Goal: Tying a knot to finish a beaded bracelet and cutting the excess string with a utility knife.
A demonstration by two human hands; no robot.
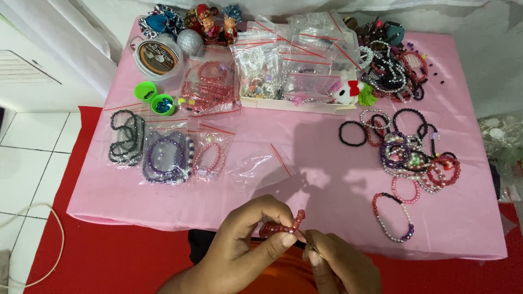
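My left hand (246, 239) pinches a short strand of red beads (284, 226) between thumb and forefinger, low in the view at the table's near edge. My right hand (338, 267) is closed beside it, its fingertips meeting the strand's lower end; what it grips there is too small to make out. Both hands hover over the front edge of the pink tablecloth (305, 179). An empty clear zip bag (259, 166) lies just beyond my hands.
Bagged bracelets (163, 149) lie at left, loose bead bracelets (411, 155) in a heap at right. A white tray of bead bags (294, 76), a cord spool (157, 57), green pots (155, 98) and figurines (210, 22) stand at the back. Red mat below.
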